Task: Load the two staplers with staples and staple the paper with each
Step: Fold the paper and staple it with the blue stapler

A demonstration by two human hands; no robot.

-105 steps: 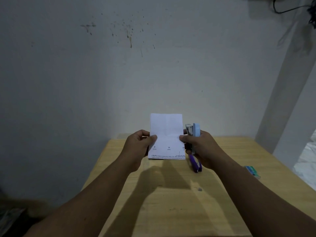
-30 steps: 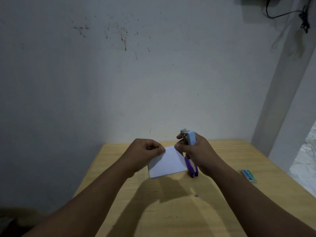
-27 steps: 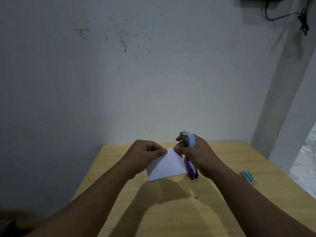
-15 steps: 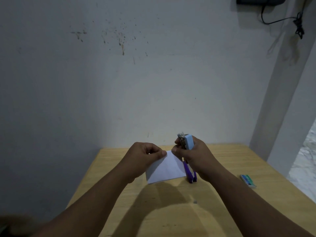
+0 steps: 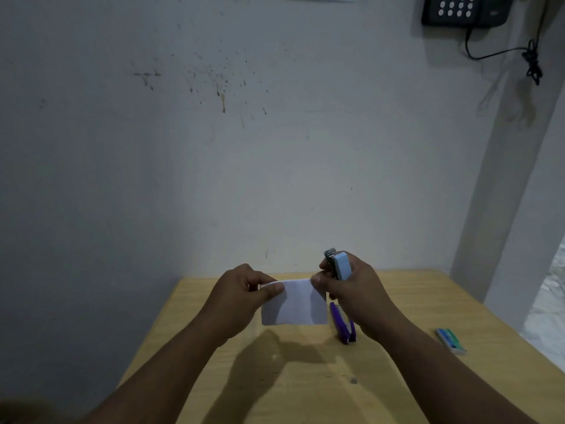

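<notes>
The folded paper (image 5: 295,302) hangs above the counter (image 5: 397,301), its top corners pinched by both hands. The left hand (image 5: 241,296) grips at nine o'clock; the right hand (image 5: 351,289) at three also clutches an upright blue stapler (image 5: 341,266). A purple stapler (image 5: 343,324) lies just below, a staple box (image 5: 451,340) well off at four o'clock.

left hand (image 5: 241,296) pinches paper (image 5: 295,302) | right hand (image 5: 351,289) grips blue stapler (image 5: 341,266) | purple stapler (image 5: 344,327) on table (image 5: 412,301)

arms: two, bare to frame edge | sleeves: none visible | hands (image 5: 244,296): bare, ungloved
</notes>
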